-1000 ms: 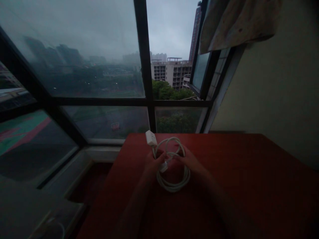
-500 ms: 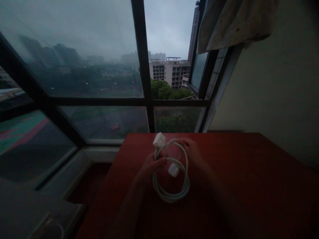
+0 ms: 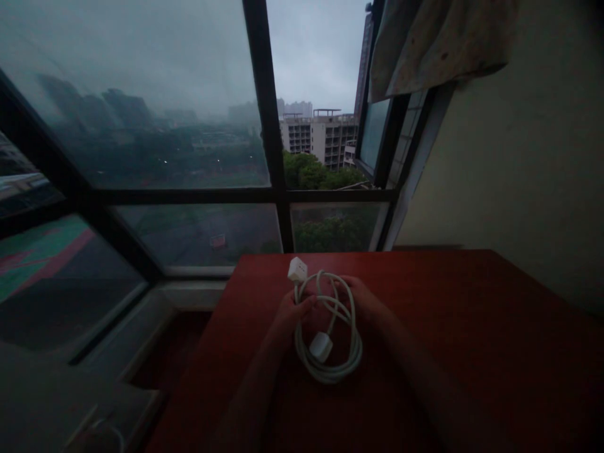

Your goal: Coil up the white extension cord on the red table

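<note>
A white extension cord is wound into loose loops above the red-brown table. Its socket block sticks up at the top left of the coil. The white plug end hangs inside the loops, low down. My left hand is closed around the left side of the coil, thumb across the cord. At the upper right of the loops is my right hand, its fingers bent at the cord and partly hidden behind it.
Large dark-framed windows stand beyond the table's far edge, with one pane open at the right. A curtain hangs at the upper right beside a pale wall. At lower left is a pale ledge.
The plug end has swung down and left inside the coil. My right hand has dropped slightly, and the socket block sits a little lower and further left. My left hand keeps its hold.
</note>
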`<action>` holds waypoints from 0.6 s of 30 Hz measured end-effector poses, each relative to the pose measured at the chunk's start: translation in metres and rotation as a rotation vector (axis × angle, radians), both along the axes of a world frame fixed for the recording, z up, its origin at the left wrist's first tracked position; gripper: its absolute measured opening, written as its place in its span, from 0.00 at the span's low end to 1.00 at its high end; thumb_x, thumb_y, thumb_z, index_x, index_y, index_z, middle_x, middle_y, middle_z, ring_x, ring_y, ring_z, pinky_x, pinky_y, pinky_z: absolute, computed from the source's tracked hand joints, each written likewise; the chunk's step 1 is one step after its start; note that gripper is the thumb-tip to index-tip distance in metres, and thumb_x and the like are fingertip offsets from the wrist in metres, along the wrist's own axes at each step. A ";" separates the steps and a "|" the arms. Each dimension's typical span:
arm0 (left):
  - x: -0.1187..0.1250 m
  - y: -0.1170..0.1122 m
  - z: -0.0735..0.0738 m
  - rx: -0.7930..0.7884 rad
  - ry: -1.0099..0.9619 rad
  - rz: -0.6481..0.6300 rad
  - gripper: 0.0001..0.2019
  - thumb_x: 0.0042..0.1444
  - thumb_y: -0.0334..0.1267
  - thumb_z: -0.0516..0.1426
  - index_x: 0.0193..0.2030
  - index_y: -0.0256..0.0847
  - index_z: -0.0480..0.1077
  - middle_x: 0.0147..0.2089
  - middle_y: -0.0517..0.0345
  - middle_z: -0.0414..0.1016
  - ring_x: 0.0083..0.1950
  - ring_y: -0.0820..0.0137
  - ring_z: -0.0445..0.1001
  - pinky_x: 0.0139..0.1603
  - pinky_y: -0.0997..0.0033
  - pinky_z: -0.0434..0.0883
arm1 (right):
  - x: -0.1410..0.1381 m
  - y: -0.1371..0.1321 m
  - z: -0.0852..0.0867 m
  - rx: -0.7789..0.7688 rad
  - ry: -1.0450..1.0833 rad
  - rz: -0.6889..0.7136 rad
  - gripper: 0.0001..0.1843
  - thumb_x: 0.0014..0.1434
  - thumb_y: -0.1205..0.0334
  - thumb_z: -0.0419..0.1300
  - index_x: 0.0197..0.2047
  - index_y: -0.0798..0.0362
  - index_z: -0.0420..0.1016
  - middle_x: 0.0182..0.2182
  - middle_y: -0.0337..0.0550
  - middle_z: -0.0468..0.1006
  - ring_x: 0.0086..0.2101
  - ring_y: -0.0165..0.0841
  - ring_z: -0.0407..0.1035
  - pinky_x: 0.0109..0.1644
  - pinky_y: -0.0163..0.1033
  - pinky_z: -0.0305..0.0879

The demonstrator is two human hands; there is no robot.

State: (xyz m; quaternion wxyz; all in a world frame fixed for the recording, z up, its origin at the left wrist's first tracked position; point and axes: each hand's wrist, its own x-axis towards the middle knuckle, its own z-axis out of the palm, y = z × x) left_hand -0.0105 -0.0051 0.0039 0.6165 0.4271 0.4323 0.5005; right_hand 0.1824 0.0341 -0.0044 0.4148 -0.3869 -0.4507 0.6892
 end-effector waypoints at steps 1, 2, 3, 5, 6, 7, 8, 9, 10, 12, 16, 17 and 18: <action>0.001 0.000 0.000 0.003 0.021 0.005 0.20 0.39 0.46 0.68 0.34 0.35 0.69 0.21 0.64 0.68 0.17 0.81 0.59 0.18 0.80 0.56 | 0.001 -0.001 -0.002 -0.015 0.004 -0.033 0.17 0.49 0.51 0.66 0.35 0.55 0.74 0.20 0.34 0.69 0.19 0.26 0.62 0.22 0.33 0.62; 0.002 -0.001 0.000 0.006 0.045 0.009 0.20 0.39 0.45 0.68 0.34 0.35 0.70 0.22 0.64 0.68 0.18 0.80 0.61 0.19 0.80 0.57 | 0.002 -0.002 -0.004 -0.020 0.009 -0.050 0.17 0.48 0.51 0.66 0.33 0.56 0.74 0.20 0.34 0.69 0.19 0.26 0.62 0.22 0.32 0.62; 0.002 -0.001 0.001 0.011 0.074 0.009 0.20 0.38 0.45 0.68 0.35 0.35 0.70 0.22 0.63 0.69 0.19 0.80 0.62 0.20 0.80 0.58 | 0.002 -0.003 -0.005 -0.018 0.014 -0.049 0.17 0.48 0.51 0.67 0.32 0.56 0.74 0.21 0.35 0.70 0.19 0.26 0.63 0.22 0.32 0.62; 0.004 -0.001 0.000 0.025 0.134 0.008 0.19 0.38 0.45 0.68 0.34 0.34 0.72 0.22 0.62 0.70 0.20 0.78 0.64 0.21 0.79 0.60 | 0.000 -0.007 -0.008 -0.003 0.026 -0.007 0.18 0.46 0.51 0.68 0.33 0.56 0.75 0.23 0.37 0.73 0.21 0.26 0.65 0.23 0.31 0.62; 0.004 -0.001 -0.001 0.033 0.160 0.014 0.19 0.38 0.44 0.68 0.34 0.35 0.72 0.22 0.62 0.70 0.20 0.77 0.65 0.21 0.79 0.61 | -0.002 -0.009 -0.008 0.001 0.033 0.028 0.18 0.45 0.51 0.69 0.34 0.56 0.76 0.24 0.39 0.75 0.22 0.27 0.67 0.24 0.31 0.63; 0.004 0.000 -0.001 0.043 0.185 0.022 0.17 0.39 0.43 0.68 0.33 0.35 0.72 0.23 0.62 0.71 0.21 0.77 0.66 0.22 0.78 0.61 | -0.003 -0.012 -0.008 0.003 0.040 0.063 0.19 0.45 0.51 0.69 0.36 0.56 0.76 0.26 0.40 0.76 0.23 0.28 0.68 0.25 0.32 0.64; 0.004 0.000 -0.002 0.055 0.213 0.033 0.16 0.39 0.42 0.67 0.33 0.35 0.72 0.23 0.61 0.72 0.22 0.76 0.67 0.22 0.78 0.62 | -0.004 -0.013 -0.007 0.005 0.048 0.095 0.21 0.45 0.51 0.69 0.38 0.56 0.77 0.28 0.42 0.77 0.25 0.29 0.70 0.27 0.33 0.66; 0.004 0.000 -0.002 0.068 0.241 0.045 0.15 0.39 0.41 0.67 0.33 0.35 0.73 0.24 0.61 0.72 0.23 0.75 0.68 0.23 0.78 0.63 | -0.005 -0.015 -0.006 0.009 0.055 0.123 0.22 0.45 0.50 0.69 0.39 0.56 0.77 0.29 0.43 0.78 0.26 0.30 0.71 0.29 0.34 0.67; 0.004 0.001 -0.002 0.081 0.271 0.057 0.15 0.39 0.41 0.67 0.33 0.35 0.73 0.25 0.60 0.73 0.24 0.74 0.69 0.24 0.78 0.64 | -0.005 -0.017 -0.004 0.017 0.058 0.151 0.22 0.45 0.50 0.69 0.40 0.56 0.77 0.31 0.44 0.79 0.27 0.31 0.71 0.30 0.35 0.68; 0.004 0.001 -0.002 0.099 0.328 0.090 0.15 0.39 0.40 0.67 0.33 0.35 0.74 0.27 0.58 0.75 0.26 0.72 0.71 0.27 0.76 0.67 | -0.004 -0.019 0.000 0.042 0.052 0.192 0.23 0.47 0.50 0.68 0.42 0.56 0.77 0.32 0.45 0.80 0.28 0.32 0.73 0.32 0.36 0.69; 0.009 0.001 -0.001 0.149 0.404 0.148 0.17 0.39 0.40 0.67 0.37 0.35 0.74 0.30 0.56 0.77 0.30 0.69 0.74 0.31 0.72 0.71 | -0.005 -0.023 0.006 -0.008 0.057 0.275 0.22 0.48 0.51 0.67 0.43 0.55 0.78 0.31 0.46 0.80 0.30 0.35 0.74 0.33 0.38 0.70; 0.010 0.000 -0.002 0.161 0.409 0.156 0.18 0.39 0.40 0.67 0.39 0.36 0.74 0.31 0.56 0.77 0.31 0.68 0.75 0.33 0.71 0.72 | -0.006 -0.024 0.006 -0.029 0.066 0.280 0.22 0.48 0.51 0.67 0.43 0.55 0.78 0.30 0.46 0.80 0.30 0.35 0.74 0.34 0.38 0.70; 0.012 0.000 -0.002 0.172 0.403 0.167 0.20 0.40 0.41 0.67 0.41 0.36 0.73 0.34 0.54 0.78 0.33 0.67 0.76 0.34 0.70 0.73 | -0.007 -0.024 0.005 -0.046 0.073 0.278 0.21 0.48 0.51 0.67 0.43 0.55 0.78 0.30 0.46 0.80 0.30 0.35 0.75 0.34 0.39 0.71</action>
